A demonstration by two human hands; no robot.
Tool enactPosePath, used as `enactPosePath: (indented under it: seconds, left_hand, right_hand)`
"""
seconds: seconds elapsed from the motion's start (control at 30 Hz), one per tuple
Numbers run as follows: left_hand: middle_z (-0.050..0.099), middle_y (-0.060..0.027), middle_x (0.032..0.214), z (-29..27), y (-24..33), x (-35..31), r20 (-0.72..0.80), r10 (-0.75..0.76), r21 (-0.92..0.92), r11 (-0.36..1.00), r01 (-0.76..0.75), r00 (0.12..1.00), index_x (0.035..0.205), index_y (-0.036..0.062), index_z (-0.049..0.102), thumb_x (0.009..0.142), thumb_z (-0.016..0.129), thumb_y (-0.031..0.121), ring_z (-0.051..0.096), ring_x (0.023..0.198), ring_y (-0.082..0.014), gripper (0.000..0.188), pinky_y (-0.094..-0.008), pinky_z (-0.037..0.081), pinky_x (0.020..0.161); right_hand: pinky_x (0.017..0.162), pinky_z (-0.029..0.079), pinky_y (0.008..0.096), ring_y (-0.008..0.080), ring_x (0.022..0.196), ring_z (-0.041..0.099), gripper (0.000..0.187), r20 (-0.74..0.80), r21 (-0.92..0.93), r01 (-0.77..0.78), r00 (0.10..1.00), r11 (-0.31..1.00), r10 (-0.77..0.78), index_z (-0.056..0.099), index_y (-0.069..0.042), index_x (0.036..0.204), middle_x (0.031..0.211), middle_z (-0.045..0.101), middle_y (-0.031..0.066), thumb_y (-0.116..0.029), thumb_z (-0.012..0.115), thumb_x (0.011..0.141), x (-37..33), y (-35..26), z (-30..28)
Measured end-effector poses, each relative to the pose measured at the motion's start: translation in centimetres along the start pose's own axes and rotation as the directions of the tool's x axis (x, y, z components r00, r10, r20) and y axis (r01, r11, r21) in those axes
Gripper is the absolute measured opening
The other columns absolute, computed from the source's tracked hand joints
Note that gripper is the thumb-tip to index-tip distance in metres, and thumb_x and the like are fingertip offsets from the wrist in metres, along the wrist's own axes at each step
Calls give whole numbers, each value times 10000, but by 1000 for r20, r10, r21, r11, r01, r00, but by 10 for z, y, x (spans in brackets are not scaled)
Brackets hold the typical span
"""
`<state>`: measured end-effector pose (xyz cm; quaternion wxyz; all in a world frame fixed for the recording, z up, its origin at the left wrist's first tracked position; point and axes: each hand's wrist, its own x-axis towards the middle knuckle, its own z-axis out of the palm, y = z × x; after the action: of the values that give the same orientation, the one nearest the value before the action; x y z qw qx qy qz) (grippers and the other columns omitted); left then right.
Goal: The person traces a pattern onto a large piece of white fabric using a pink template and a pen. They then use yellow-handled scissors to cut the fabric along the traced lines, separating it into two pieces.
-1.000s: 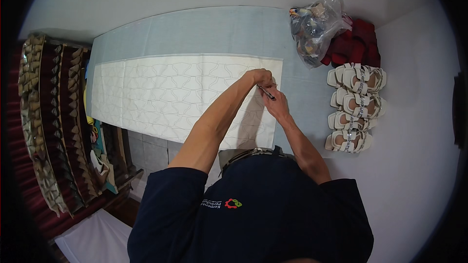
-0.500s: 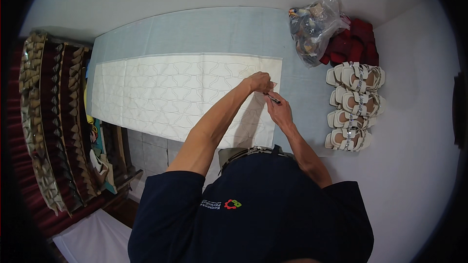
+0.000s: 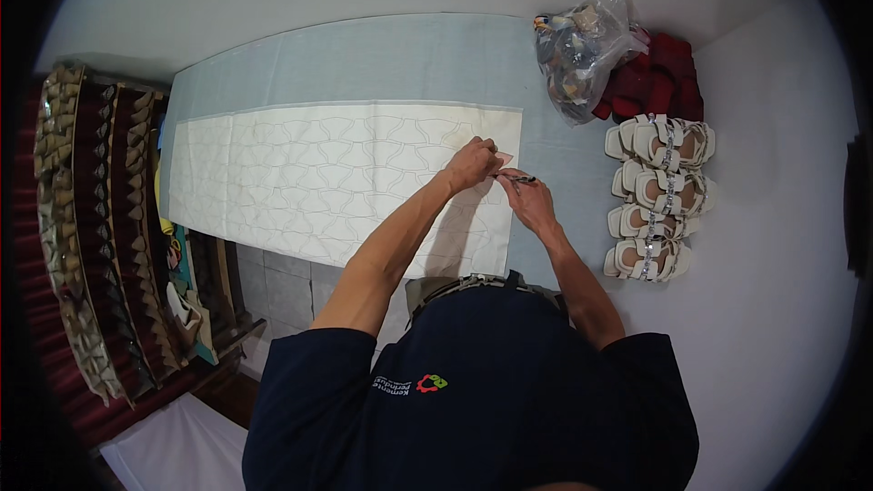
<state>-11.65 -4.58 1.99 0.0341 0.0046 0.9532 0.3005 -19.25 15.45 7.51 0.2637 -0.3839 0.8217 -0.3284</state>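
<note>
We see a long white sheet point(image 3: 309, 177), drawn over with rows of curved outlines, lying flat on a blue-grey table top point(image 3: 364, 55). Near the sheet's right end sits a small pinkish piece point(image 3: 505, 160), partly under our left hand point(image 3: 474, 164). That hand's fingers are bunched against it (whether they pinch it or merely press, we cannot tell). Our right hand point(image 3: 532, 200), at the sheet's right edge, grips a dark pen point(image 3: 522, 179), its tip close beside the piece.

To the right of the sheet, well apart from it, pale sandals point(image 3: 651, 187) with glittering straps lie in a row. Beyond the sheet's far right corner we have a clear plastic bag point(image 3: 579, 64) with mixed contents, touching a dark red bundle point(image 3: 650, 82). Left of the sheet stands a rack point(image 3: 91, 218) with rows of brownish pieces point(image 3: 139, 164).
</note>
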Motion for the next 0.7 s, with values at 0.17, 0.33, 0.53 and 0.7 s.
enactPosePath:
  seconds: [0.17,0.33,0.53,0.7]
  left_hand:
    - [695,-118,1120,0,2,-1,-2,-63,-5,998,63,998,929,88,758,920,682,88,599,1141,-264,76,-403,447,1021]
    - [684,-107,1118,-4,9,-5,-10,-59,-28,998,59,998,968,89,769,896,700,55,589,1143,-268,105,-411,451,1013]
    - [653,-101,1105,-6,13,-12,-79,-22,-63,998,17,997,1021,99,775,871,732,56,579,1098,-301,162,-426,476,977]
    - [632,-112,1109,-13,23,-14,-94,-71,-104,993,61,993,1053,118,774,859,741,39,564,1066,-338,212,-422,490,968]
  right_hand:
    - [744,541,406,332,789,697,317,30,33,-5,1000,999,4,712,-28,1154,926,730,179,-293,565,1060,9,7,-12]
    - [696,516,403,312,707,656,340,22,80,33,999,996,-35,701,-2,1139,842,704,181,-305,569,1060,14,12,-16]
    - [734,521,433,341,772,673,364,86,67,3,996,998,-9,711,-21,1132,847,708,181,-343,556,1065,18,8,-22]
    - [725,509,413,328,760,667,377,71,24,59,996,998,-60,722,-28,1116,834,713,156,-362,555,1062,25,15,-21]
